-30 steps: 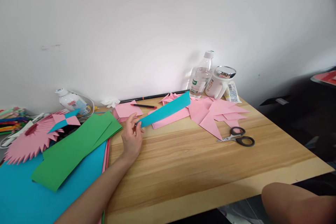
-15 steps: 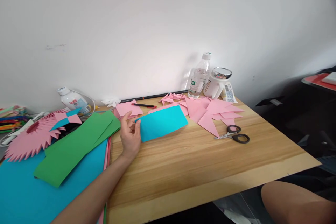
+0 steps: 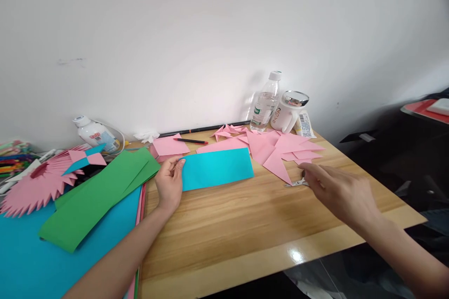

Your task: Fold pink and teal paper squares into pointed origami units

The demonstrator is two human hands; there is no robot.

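Observation:
A blue paper rectangle [image 3: 219, 168] lies flat on the wooden table [image 3: 245, 224]. My left hand [image 3: 169, 183] pinches its left edge, thumb on top. My right hand [image 3: 338, 191] reaches in from the right with fingers stretched out, lying over the handles of the scissors [image 3: 293, 183]. Only the scissors' blade tip shows past my fingertips. Whether the fingers touch the handles is hidden.
Pink paper triangles [image 3: 277, 149] lie behind the scissors. A water bottle [image 3: 264, 103] and white mug [image 3: 287, 112] stand by the wall. Green strips [image 3: 101, 191], a large blue sheet [image 3: 31, 252], a pink paper flower [image 3: 38, 182] and a glue bottle [image 3: 93, 133] sit left.
The blue paper, lifted and edge-on a second ago, has come down flat on the table. My right hand has come in from the lower right and covers the scissors.

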